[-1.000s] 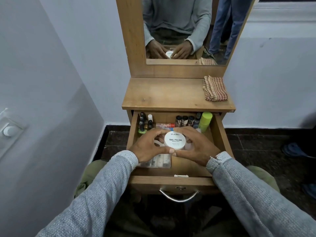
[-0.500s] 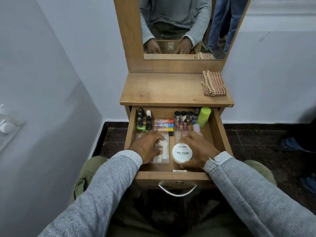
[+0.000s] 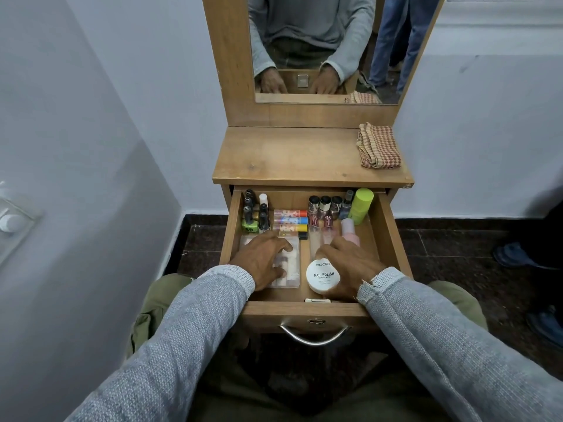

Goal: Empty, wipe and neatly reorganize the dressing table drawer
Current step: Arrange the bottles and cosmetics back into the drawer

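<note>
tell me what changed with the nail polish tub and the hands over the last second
The white nail polish tub, held up over the drawer by both hands a second ago, has come down to the drawer's front floor. The right hand rests against it; the left hand let go and now lies on the clear plastic case. The bottles at the back and the checked cloth on top stayed put.

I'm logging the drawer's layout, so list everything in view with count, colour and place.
round white nail polish jar: 1, white, drawer front, beside right hand
clear plastic box: 1, transparent, front left, under left hand
striped tubes: 3, red, blue and yellow ends, back centre
dark-capped polish bottles: several, back right
lime green bottle: 1, back right corner
checked cloth: 1, red-beige, tabletop right
wooden drawer: 1, brown, open
left hand: rests on box
right hand: touches jar
</note>
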{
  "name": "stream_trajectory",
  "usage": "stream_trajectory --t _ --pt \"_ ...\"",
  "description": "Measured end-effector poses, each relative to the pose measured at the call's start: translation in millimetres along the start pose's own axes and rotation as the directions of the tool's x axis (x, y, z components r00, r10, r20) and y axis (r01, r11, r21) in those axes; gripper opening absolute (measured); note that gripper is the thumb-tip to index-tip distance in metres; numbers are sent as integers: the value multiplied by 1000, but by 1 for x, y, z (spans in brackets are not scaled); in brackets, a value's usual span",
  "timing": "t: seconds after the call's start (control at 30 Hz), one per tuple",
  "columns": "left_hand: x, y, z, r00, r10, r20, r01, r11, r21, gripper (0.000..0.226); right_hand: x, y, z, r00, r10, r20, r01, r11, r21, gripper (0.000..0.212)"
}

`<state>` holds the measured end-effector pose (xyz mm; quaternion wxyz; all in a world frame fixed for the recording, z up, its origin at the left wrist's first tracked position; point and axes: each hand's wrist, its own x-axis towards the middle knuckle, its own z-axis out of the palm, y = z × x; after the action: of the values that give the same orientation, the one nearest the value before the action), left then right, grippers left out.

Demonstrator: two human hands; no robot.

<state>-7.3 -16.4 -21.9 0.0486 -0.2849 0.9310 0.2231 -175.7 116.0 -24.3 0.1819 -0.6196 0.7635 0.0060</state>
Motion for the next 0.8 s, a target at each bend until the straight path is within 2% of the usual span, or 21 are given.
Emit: stream_trajectory --t 0.27,0.8 --pt "-2 0 0 1000 3 -5 -3 1000 -7 51 0 0 -2 998 28 64 -32 998 58 80" --pt "-3 1 0 1000 4 0 -4 1000 17 49 -2 4 0 999 -4 41 2 999 35 75"
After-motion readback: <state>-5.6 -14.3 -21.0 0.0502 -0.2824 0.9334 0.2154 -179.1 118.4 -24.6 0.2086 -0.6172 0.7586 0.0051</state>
